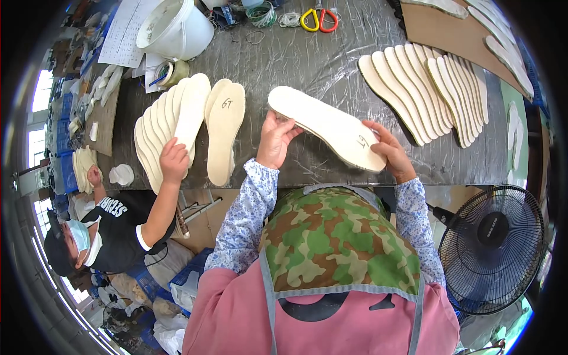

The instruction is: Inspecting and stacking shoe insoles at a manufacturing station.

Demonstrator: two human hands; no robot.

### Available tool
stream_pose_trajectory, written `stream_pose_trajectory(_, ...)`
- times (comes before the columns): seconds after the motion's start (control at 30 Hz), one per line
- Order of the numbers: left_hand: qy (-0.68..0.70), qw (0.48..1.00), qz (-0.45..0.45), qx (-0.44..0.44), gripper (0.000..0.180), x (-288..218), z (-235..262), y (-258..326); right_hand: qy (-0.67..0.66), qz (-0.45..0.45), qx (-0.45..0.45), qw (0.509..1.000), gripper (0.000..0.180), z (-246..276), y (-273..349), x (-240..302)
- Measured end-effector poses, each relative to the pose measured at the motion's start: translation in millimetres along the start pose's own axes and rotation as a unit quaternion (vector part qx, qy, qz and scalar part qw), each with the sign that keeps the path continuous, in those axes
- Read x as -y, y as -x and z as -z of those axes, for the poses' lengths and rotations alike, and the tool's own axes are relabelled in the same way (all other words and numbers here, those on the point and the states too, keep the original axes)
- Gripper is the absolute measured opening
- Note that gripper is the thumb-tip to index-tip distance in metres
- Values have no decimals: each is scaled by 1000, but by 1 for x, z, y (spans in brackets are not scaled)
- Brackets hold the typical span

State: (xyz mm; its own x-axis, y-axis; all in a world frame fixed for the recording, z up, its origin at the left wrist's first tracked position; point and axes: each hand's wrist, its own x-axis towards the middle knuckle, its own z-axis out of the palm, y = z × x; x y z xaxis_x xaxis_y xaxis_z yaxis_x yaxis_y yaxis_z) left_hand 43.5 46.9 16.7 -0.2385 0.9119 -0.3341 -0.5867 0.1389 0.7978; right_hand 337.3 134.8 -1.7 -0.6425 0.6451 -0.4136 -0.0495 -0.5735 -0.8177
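Observation:
A cream shoe insole (325, 123) is held above the table, slanting down to the right, with a dark handwritten mark near its right end. My left hand (278, 137) grips its left part, thumb against the edge and fingers underneath. At the other end, my right hand (389, 151) has its thumb and fingers closed on the insole. Left of my hands lies a short stack of marked insoles (225, 130). Beyond that is a fanned row of insoles (168, 118). More fanned insoles (408, 89) lie on the right side of the table.
A co-worker's hand (174, 160) touches the left fanned insoles. At the back stand a white bucket (177, 32), a small jar (171, 74) and red-and-yellow-handled scissors (319, 21). Brown cardboard (449, 35) bears insoles at the far right. A black fan (494, 248) stands near my right elbow.

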Motion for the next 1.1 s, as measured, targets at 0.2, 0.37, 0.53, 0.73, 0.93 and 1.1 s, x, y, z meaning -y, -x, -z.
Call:
stream_pose_trajectory(0.2, -81, 996, -47, -12, 32, -4, -18, -19, 147, -17, 10, 989, 56, -10, -5, 12)
stream_pose_trajectory(0.37, -119, 991, -54, -13, 36, -22, -26, -50, 133, -25, -4, 991, 53, -26, -26, 20)
stream_pose_trajectory(0.53, -93, 995, -18, 19, 39, -27, -28, -66, -26, -25, 8, 999, 44, -38, -39, 19)
stream_pose_trajectory(0.73, -114, 984, 115, 77, 41, -13, -40, -55, -109, -39, -1, 993, 37, -42, -50, 12)
stream_pose_trajectory(0.93, -103, 980, 140, 96, 57, -9, -32, -58, -121, -19, -44, 992, 43, -52, -53, 13)
stream_pose_trajectory(1.1, -73, 984, 143, 81, 60, -1, -23, -57, -60, -2, -66, 996, 50, -68, -52, 23)
